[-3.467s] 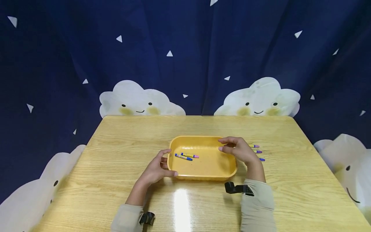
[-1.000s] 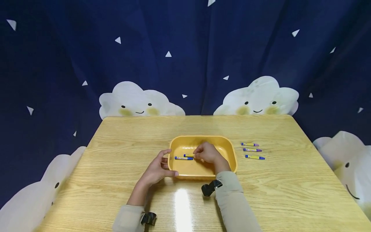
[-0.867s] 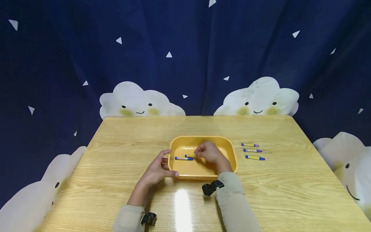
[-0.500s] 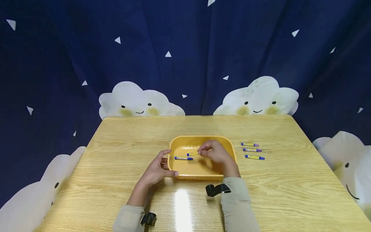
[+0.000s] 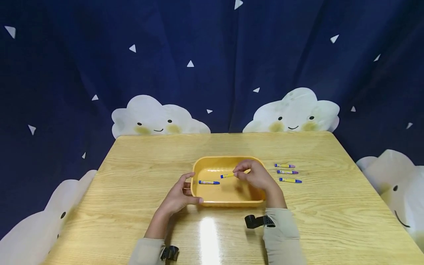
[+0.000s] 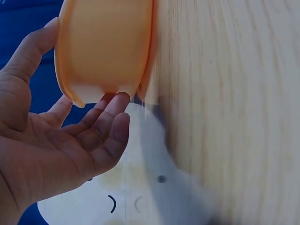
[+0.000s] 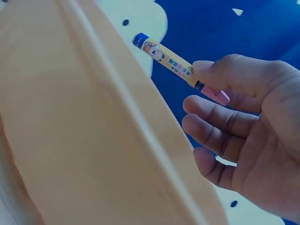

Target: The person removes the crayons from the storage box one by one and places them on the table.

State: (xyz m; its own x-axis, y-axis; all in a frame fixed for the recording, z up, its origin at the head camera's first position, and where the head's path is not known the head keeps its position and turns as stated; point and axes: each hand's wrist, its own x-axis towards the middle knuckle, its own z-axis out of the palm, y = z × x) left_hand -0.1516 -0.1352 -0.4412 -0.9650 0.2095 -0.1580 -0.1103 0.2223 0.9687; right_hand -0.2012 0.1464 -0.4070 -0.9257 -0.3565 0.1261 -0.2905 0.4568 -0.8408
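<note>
My right hand [image 5: 258, 177] pinches a pink crayon [image 5: 227, 176] between thumb and fingers, above the floor of a yellow plastic tray [image 5: 228, 203]. In the right wrist view this crayon [image 7: 171, 63] has a yellow wrapper, a blue end and a pink tip near the thumb. A blue crayon [image 5: 209, 182] lies in the left part of the tray. My left hand [image 5: 179, 194] grips the tray's left end, thumb at the near corner and index finger at the left rim. The left wrist view shows other fingers of the left hand [image 6: 61, 140] under the tray's end [image 6: 103, 47].
Three more crayons lie side by side on the table right of the tray: one with a light purple tip [image 5: 284, 166], a purple one [image 5: 287, 172] and a blue one [image 5: 290, 180]. Behind the wooden table [image 5: 139, 165] hangs a dark blue curtain [image 5: 212, 55].
The right hand came into the tray, took hold of the pink crayon, and has lifted and carried it to the right. The blue crayon lies straighter now. The left hand has stayed on the tray.
</note>
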